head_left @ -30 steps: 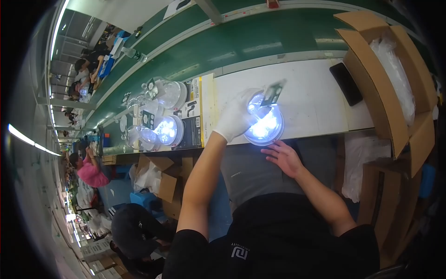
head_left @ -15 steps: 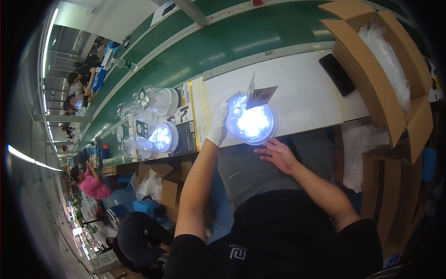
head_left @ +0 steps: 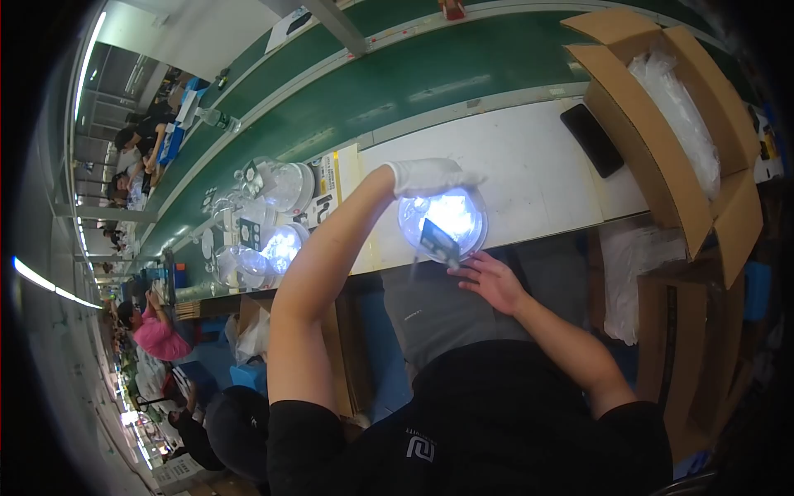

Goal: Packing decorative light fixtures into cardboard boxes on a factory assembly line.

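A clear, round, dome-like light [head_left: 463, 217] glows bright white at the front edge of the white work surface. Across its far rim lies my left hand [head_left: 430, 177], in a white glove, its fingers bent over that side and gripping it. A dark printed card [head_left: 439, 240] hangs at the light's near left side. My bare right hand [head_left: 495, 283] is at the near rim, fingers apart and stretched toward the rim and the card's lower corner; whether the fingertips touch is hard to tell. Glare hides the inside of the light.
More clear round lights [head_left: 283, 248], one lit, stand to the left beside a printed sheet [head_left: 335, 182]. A black phone [head_left: 592, 140] lies on the right, next to an open cardboard box [head_left: 641, 149] with plastic bags [head_left: 674, 116]. Other people sit along the left.
My left hand has moved from the light's left side over to its far rim. The card has gone from the far side to the near side. My right hand has barely moved.
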Available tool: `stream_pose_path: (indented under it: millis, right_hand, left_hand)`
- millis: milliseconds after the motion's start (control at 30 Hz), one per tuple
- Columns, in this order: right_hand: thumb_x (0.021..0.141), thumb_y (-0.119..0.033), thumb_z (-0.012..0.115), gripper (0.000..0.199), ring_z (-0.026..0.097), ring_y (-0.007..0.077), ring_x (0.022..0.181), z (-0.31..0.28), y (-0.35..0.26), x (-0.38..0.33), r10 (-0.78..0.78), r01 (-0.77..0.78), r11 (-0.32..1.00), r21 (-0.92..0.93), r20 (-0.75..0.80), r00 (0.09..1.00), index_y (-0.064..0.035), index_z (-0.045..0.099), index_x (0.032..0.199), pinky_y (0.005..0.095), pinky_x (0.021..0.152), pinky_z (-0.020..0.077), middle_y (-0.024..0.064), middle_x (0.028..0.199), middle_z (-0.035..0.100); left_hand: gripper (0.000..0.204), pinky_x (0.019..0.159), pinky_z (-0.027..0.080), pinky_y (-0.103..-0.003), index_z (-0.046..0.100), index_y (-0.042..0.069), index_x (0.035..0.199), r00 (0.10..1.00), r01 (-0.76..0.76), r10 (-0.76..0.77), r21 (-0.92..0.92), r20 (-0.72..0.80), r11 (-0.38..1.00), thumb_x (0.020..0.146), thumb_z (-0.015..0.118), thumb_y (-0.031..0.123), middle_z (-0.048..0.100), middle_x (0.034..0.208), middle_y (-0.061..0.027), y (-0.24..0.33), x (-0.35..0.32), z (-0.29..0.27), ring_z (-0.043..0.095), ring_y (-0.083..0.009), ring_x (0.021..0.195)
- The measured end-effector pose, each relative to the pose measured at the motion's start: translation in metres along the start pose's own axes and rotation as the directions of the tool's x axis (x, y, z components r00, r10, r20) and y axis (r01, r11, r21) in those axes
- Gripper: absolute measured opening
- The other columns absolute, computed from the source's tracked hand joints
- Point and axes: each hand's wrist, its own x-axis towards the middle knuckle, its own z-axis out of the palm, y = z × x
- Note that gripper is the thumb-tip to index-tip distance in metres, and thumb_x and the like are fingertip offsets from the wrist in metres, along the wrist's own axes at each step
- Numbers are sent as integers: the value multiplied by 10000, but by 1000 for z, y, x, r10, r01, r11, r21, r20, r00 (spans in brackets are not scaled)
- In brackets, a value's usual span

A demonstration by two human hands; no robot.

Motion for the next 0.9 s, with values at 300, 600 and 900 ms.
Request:
stream_pose_path:
  millis: [300,600,900]
  right_hand:
    - [1008,-141,510,214,515,293,1351,2,-4,-1,-28,27,999,47,18,999,-117,520,1221,407,1005,442,54,1250,587]
    - [1002,-182,537,430,497,254,1364,6,-4,0,-30,32,999,-38,37,999,-99,409,1404,376,1023,418,103,1415,520]
    - [995,-183,540,470,487,243,1372,13,-9,4,5,-5,1000,-3,17,1000,-117,381,1431,376,1008,414,88,1431,503]
  left_hand:
    - [413,982,482,-365,709,77,1234,974,-135,99,172,202,976,983,525,348,699,1227,-137,-5,29,-7,654,-277,1079]
    - [455,1090,431,-351,550,48,1414,920,-285,228,-145,-320,948,1053,434,299,610,1366,-159,-95,-16,10,577,-246,1259]
    - [379,882,511,-405,547,14,1304,691,149,-229,-175,-686,973,1041,438,263,637,1141,-221,-132,-100,151,645,-332,988]
